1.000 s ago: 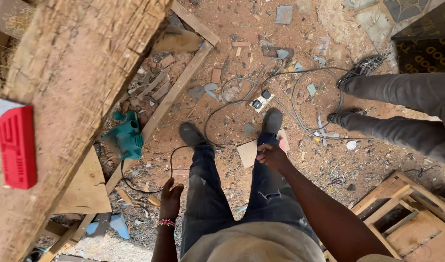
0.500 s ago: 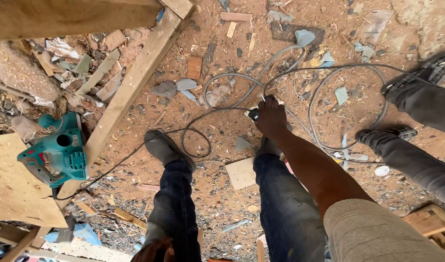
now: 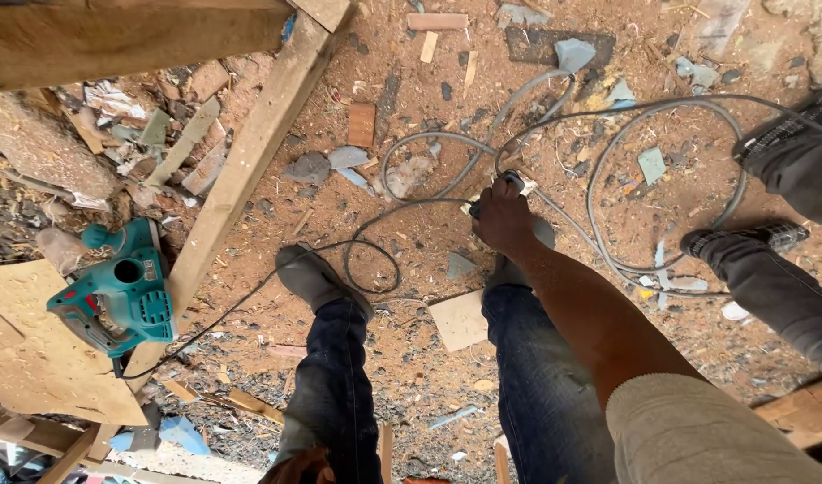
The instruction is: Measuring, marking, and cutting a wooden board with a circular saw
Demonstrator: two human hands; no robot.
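Head view, looking straight down past two jean-clad legs to a dirt floor strewn with wood scraps. Right hand stretched down, fingers closed around a white socket block lying on the dirt just ahead of the right shoe. Grey cable looped in wide coils beyond and to the right of the socket block; thin black cord curling left of it, trailing toward a teal power saw resting well left on a plywood sheet. Long plank slanting between saw and socket block. Left hand barely visible at the bottom edge; grip cannot be told. Another person's shoe far right of the socket block.
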